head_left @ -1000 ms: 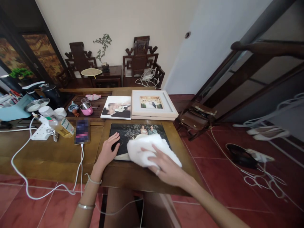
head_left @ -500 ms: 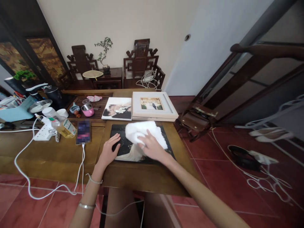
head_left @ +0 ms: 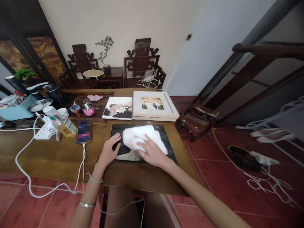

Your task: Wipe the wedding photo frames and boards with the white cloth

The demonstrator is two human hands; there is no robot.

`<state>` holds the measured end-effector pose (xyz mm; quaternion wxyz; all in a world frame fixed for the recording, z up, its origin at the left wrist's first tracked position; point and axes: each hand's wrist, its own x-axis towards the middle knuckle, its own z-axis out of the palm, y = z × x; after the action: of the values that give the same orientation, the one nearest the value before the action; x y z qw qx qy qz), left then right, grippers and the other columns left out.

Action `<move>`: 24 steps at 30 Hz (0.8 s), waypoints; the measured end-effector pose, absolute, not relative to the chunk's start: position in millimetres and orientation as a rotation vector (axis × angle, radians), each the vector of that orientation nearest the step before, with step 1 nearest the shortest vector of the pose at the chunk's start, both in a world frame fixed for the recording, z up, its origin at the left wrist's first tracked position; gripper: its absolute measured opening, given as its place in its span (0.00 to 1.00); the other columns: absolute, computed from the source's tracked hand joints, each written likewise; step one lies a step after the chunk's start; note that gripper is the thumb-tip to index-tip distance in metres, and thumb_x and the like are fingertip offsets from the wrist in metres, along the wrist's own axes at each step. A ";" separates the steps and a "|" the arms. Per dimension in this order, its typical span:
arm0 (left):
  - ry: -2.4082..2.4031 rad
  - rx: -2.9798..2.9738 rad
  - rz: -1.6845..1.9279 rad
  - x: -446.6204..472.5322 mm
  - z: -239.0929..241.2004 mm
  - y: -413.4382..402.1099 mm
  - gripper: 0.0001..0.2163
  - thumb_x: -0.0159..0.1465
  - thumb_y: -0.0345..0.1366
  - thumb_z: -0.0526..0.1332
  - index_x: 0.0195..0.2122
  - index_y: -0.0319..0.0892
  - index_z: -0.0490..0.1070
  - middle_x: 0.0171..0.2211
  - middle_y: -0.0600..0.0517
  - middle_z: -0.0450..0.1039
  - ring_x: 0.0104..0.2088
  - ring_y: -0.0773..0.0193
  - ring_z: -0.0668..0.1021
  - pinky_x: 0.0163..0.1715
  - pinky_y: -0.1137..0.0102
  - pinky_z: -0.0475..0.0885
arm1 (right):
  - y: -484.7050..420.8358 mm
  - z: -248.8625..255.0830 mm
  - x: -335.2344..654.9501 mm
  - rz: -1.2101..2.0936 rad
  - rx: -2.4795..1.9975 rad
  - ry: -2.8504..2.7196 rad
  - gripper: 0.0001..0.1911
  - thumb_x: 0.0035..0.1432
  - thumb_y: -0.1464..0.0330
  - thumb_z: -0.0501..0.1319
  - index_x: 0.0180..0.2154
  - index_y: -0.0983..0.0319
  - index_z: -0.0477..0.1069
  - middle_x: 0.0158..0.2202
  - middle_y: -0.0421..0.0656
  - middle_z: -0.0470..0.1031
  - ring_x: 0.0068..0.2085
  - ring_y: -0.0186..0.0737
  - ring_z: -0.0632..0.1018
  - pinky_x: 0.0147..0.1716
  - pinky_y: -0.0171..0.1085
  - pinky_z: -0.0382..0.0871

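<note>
A dark picture panel [head_left: 120,130] with a pale figure printed on it lies flat on the wooden table, near its front edge. My left hand [head_left: 111,148] rests open on the panel's left edge, fingers stretched forward. On top of the panel is a bunched white towel [head_left: 147,134], which covers much of the picture. My right hand [head_left: 152,150] presses on this towel and grips part of it; the fingers look slightly blurred, and some fingertips are hidden in the cloth.
Behind the panel sit a white-framed photo [head_left: 174,110] and a photo print [head_left: 118,115]. To the left are a phone [head_left: 84,131] on a cable, a bottle of yellowish liquid [head_left: 65,126], a power strip [head_left: 44,131] and a pink cup [head_left: 88,109]. A brown bag [head_left: 198,120] is at right.
My right hand and the towel have shifted slightly toward me across the panel, showing more of its far edge. The left hand keeps its place on the panel's edge.
</note>
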<state>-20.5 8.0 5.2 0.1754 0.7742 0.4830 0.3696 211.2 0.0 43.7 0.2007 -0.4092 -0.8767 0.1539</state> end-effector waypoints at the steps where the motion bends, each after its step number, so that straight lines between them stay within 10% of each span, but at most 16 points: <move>1: 1.367 2.193 1.049 -20.8 4.6 8.3 0.14 0.63 0.32 0.55 0.49 0.41 0.71 0.54 0.44 0.69 0.57 0.57 0.69 0.57 0.55 0.64 | 17.6 43.8 206.8 0.408 -1.187 -2.446 0.14 0.58 0.72 0.51 0.42 0.62 0.71 0.53 0.50 0.71 0.57 0.48 0.67 0.62 0.55 0.45; 17: 1.352 2.176 1.085 -18.7 7.5 7.2 0.14 0.62 0.32 0.55 0.48 0.43 0.72 0.53 0.46 0.70 0.57 0.57 0.69 0.56 0.55 0.65 | -78.6 53.2 207.2 0.618 -0.955 -2.532 0.13 0.47 0.76 0.54 0.35 0.59 0.72 0.56 0.47 0.68 0.63 0.48 0.59 0.62 0.59 0.37; 24: 1.368 2.157 1.065 -17.9 5.9 7.2 0.14 0.63 0.33 0.55 0.49 0.42 0.71 0.54 0.45 0.70 0.57 0.57 0.69 0.57 0.55 0.64 | -40.5 46.4 230.5 0.523 -1.135 -2.413 0.11 0.55 0.72 0.51 0.35 0.59 0.71 0.54 0.48 0.71 0.58 0.49 0.67 0.62 0.55 0.48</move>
<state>-17.9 7.2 5.9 0.1858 0.7659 0.4858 0.3781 230.5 -40.5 46.4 0.2107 -0.4083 -0.8680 0.1882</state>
